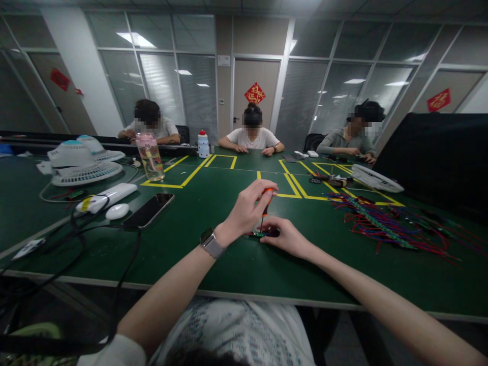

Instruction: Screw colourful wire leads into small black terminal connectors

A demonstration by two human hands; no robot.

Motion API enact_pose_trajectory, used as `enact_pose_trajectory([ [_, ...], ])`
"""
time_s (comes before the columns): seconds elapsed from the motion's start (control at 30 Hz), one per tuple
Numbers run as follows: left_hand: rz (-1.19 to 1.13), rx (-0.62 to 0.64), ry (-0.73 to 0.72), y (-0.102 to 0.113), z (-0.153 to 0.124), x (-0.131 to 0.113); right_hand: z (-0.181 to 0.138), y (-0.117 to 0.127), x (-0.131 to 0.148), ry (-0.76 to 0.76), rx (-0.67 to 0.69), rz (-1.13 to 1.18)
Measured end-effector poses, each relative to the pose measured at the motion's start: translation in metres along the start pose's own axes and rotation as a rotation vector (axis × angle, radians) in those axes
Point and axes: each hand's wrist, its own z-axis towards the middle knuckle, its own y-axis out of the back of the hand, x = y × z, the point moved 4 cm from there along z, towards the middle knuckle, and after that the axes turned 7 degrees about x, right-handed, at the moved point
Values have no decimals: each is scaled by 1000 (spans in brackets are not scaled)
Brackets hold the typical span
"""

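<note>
Where the green table [213, 264] runs out to the left, 2 white fans [82, 162], a clear bottle [150, 157], a white mouse [117, 211] and a dark phone [148, 211] are laid. Near the middle, an orange-handled screwdriver [267, 201] is gripped upright by the left hand [247, 208], its tip set down on a small circuit board [259, 234] lying on the table. That board is pinched at its right end by the right hand [285, 236]. Further right, a heap of red-wired boards [381, 223] is spread, well apart from both hands.
</note>
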Motion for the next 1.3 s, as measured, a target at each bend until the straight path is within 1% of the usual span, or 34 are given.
enact_pose_trajectory([
  [0.07, -72, -17, 14, 1, 2, 0, 0, 2, 1, -5, 20, -95],
  [0.13, -55, -43, 30, 2, 4, 0, 0, 2, 0, -31, 23, -113],
  [0.27, 243, -183, -22, 8, 4, -4, 1, 1, -3, -49, 10, -89],
  [0.33, 336, -216, -59, 8, 3, -7, 1, 1, -4, -31, 7, -76],
  [0.4, 315, -174, -75, 6, 4, -7, 1, 0, -5, -8, 4, -66],
  [0.5, 93, -67, -17, 0, 7, -1, 2, 1, -5, 15, -2, -70],
  [0.57, -23, -42, 40, -2, 8, 3, 3, 0, -5, 28, -1, -81],
  [0.63, 4, -81, 58, 0, 8, 4, 5, -1, -4, 41, -3, -88],
  [0.73, 189, -193, 21, 5, 7, -1, 6, -2, -3, 43, -17, -100],
  [0.8, 279, -218, -13, 6, 6, -6, 7, -3, -3, 42, -27, -108],
  [0.83, 293, -208, -28, 5, 6, -7, 7, -3, -3, 42, -32, -109],
  [0.87, 276, -187, -38, 4, 6, -8, 7, -3, -3, 40, -38, -108],
  [0.93, 156, -131, -24, 1, 7, -5, 7, -4, -3, 32, -50, -106],
  [1.0, 12, -95, 27, 0, 8, 1, 7, -4, -2, 23, -58, -113],
  [1.03, -13, -97, 49, 0, 8, 4, 7, -4, -2, 22, -58, -119],
  [1.1, 38, -150, 72, 4, 9, 8, 7, -4, 0, 18, -56, -130],
  [1.2, 191, -230, 67, 11, 7, 7, 7, -3, 0, 11, -58, -138],
  [1.27, 206, -217, 53, 12, 7, 7, 7, -3, 1, 21, -55, -131],
  [1.3, 170, -191, 47, 11, 7, 7, 7, -4, 1, 27, -52, -125],
])
